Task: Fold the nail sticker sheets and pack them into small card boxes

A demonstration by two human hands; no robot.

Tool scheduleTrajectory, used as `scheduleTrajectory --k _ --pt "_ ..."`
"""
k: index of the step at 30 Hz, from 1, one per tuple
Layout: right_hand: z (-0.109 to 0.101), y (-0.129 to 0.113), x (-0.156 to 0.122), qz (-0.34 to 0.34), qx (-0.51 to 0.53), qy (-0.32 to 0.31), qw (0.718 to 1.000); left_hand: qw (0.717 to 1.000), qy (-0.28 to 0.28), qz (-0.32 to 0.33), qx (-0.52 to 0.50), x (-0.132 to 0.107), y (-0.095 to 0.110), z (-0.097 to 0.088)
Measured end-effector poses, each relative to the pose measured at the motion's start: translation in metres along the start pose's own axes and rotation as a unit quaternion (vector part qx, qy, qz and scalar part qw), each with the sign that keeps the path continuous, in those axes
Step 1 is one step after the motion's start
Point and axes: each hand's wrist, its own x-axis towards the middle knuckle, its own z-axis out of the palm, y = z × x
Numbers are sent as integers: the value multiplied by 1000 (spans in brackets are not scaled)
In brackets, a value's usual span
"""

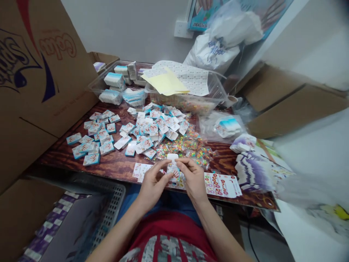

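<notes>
- Dozens of blue-edged white cards (111, 79) sit stacked in a clear plastic tray (94, 87) on your left, already gathered together.
- Many more loose cards (92, 145) remain spread unstacked across the wooden table (114, 167).
- Your left hand (152, 185) and right hand (193, 180) meet near the table's front edge, both pinching a small white card (172, 170) between them, just above the tabletop.
- To the right of your hands lie printed sticker sheets (222, 185), with a heap of colourful cut pieces (188, 145) farther back.
- At far right, purple-printed cards (252, 171) rest in rough stacks.
</notes>
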Motion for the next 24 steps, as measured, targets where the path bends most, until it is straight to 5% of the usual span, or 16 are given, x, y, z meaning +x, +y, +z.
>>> scheduleTrajectory --k 5,12,20,24 --pt "-10 2 -5 43 -33 -97 994 997 -61 -47 16 -3 -5 -16" --pt "-16 -16 -4 67 -64 -201 975 998 -22 -51 -17 -9 -6 -14" --pt "-18 -10 0 132 -8 -128 983 995 -80 -21 62 -11 -5 -14" --pt "-21 -14 -1 126 -46 -150 979 995 -82 -32 45 -12 -6 -13"
